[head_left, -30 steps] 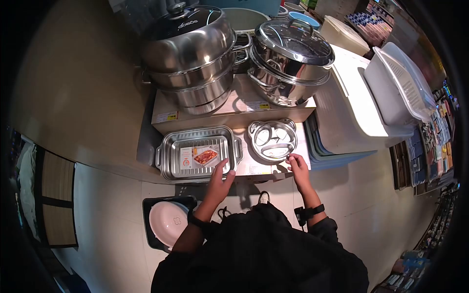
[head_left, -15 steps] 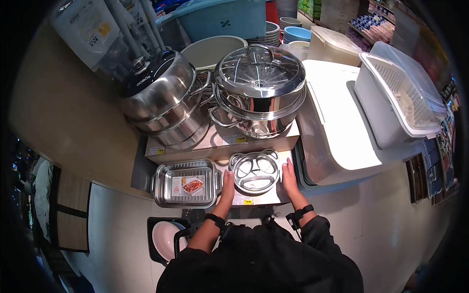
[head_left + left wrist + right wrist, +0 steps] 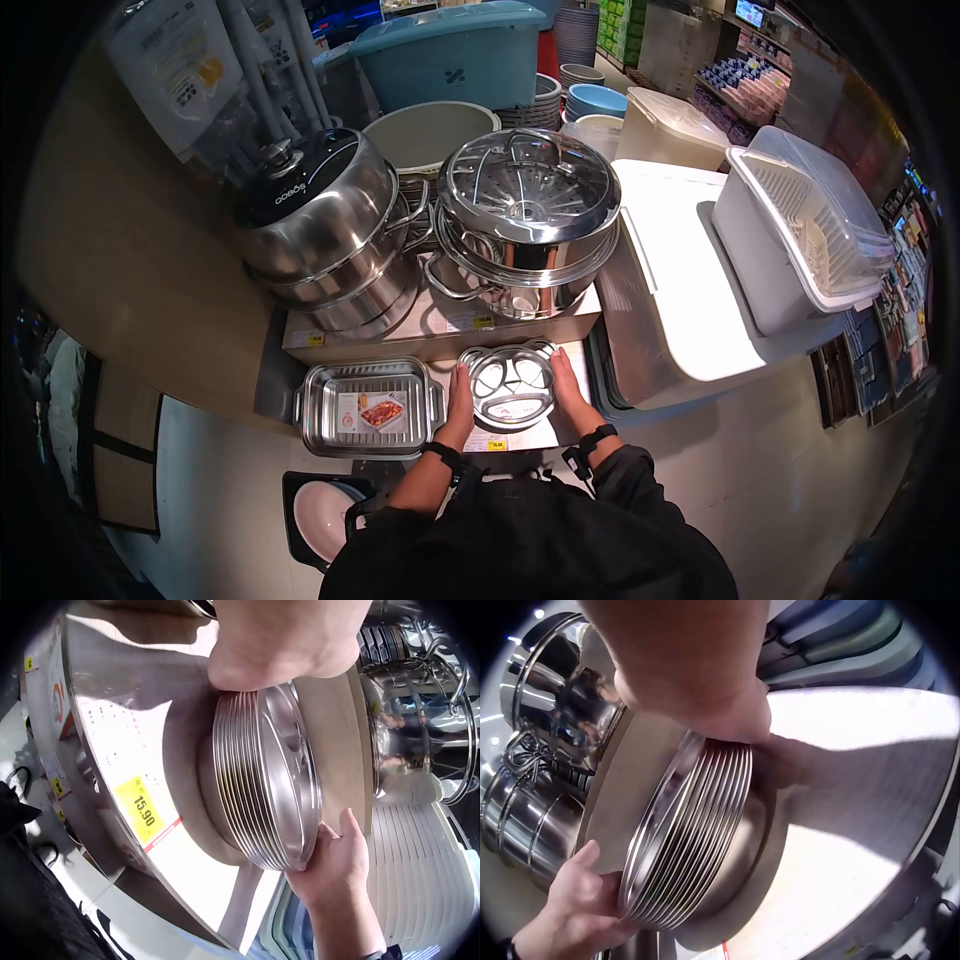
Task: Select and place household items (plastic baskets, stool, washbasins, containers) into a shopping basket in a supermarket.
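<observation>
A stack of round stainless-steel divided plates (image 3: 512, 400) with two ear-like tabs stands at the front of the display shelf, many thin rims showing in the wrist views. Along its left side lies my left hand (image 3: 459, 410), fingers pointing forward. My right hand (image 3: 572, 393) lies along the opposite side, fingers also pointing forward. Seen from the left wrist, the right hand (image 3: 337, 862) meets the rim with its thumb raised. The right wrist view shows the left hand (image 3: 581, 904) against the stack, some fingertips hidden behind the rims.
To the left sits a rectangular steel baking pan (image 3: 330, 410) with a picture label. Behind, on a raised step, stand two steel steamer pots (image 3: 330, 260). White storage boxes (image 3: 680, 330) are at the right. A pink basin (image 3: 322, 520) rests in a black basket on the floor.
My left hand has moved right, from over the baking pan to the plates' left side. My right hand has gone from their front edge to their right side. The head view has shifted.
</observation>
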`<state>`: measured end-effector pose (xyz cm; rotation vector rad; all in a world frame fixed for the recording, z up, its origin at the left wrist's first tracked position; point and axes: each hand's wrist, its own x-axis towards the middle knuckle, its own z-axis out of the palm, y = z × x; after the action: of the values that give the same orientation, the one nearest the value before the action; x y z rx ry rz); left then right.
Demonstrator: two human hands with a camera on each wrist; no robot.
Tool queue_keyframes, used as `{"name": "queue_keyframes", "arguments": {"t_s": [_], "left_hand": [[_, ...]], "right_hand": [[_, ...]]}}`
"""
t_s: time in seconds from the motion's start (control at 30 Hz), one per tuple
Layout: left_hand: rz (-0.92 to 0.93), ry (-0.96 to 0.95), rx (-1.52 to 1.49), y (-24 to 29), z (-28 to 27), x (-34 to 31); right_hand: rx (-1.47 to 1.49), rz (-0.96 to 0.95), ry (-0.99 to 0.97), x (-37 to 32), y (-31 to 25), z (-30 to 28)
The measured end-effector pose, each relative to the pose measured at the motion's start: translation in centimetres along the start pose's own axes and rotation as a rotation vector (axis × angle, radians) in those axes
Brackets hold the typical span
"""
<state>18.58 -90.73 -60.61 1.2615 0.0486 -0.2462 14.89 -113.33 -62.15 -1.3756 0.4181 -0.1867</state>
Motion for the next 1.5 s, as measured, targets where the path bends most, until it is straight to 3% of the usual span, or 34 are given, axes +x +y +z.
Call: {"name": "queue_keyframes", "arguments": {"t_s": [0.07,0.1,0.2,0.63,0.8,0.83,0.9,0.97,1.07,1.1,1.2,1.27,1.33,1.47,1.5], "left_hand": [[-0.077,0.079,-0.005,-0.6,-0.1,0.1],[-0.074,0.065,0.0,-0.7,-0.2,0.0],[-0.081,0.039,0.009,-0.6,-0.1,0.1],[-0.105,-0.039,0.099,1.1,-0.1,-0.8],[0.044,-0.03,0.417,1.8,-2.6,-6.1],[0.047,-0.116,0.357,2.2,-3.8,-7.6],[0.034,-0.093,0.301,4.8,-5.2,-11.9],[0.086,-0.028,0.319,4.7,-8.3,-15.3],[0.08,0.27,0.442,7.0,-10.3,-20.9],[0.118,0.323,0.418,6.9,-11.5,-22.3],[0.203,0.525,0.844,5.8,-15.2,-26.1],[0.207,0.633,0.921,5.4,-16.7,-28.5],[0.339,0.78,1.181,4.2,-18.9,-30.7],[0.182,0.874,1.184,2.5,-22.9,-34.9],[0.06,0.862,1.084,2.7,-23.6,-35.9]], "right_hand": [[-0.063,0.005,0.005,0.3,0.3,0.1],[0.055,0.08,-0.024,0.0,-0.2,-0.1],[-0.056,0.038,0.006,-0.7,-1.1,0.4],[-0.004,0.06,-0.066,-1.5,-1.8,0.2],[-0.318,-0.219,0.023,-4.6,-0.9,-1.2],[-0.374,-0.273,0.024,-5.5,-0.7,-1.6],[-0.479,-0.391,0.018,-7.2,-0.4,-2.5],[-0.413,-0.473,-0.097,-10.7,-4.6,-0.8],[-0.446,-0.616,-0.33,-14.1,-8.1,2.5],[-0.423,-0.606,-0.427,-14.9,-8.1,4.1],[-0.491,-0.632,-0.705,-16.7,-7.8,9.4],[-0.573,-0.618,-0.896,-18.3,-7.3,13.3],[-0.713,-0.687,-1.078,-19.9,-5.7,16.8],[-0.839,-0.762,-1.293,-23.9,-2.0,23.3],[-0.858,-0.777,-1.316,-25.2,-0.9,24.9]]}}
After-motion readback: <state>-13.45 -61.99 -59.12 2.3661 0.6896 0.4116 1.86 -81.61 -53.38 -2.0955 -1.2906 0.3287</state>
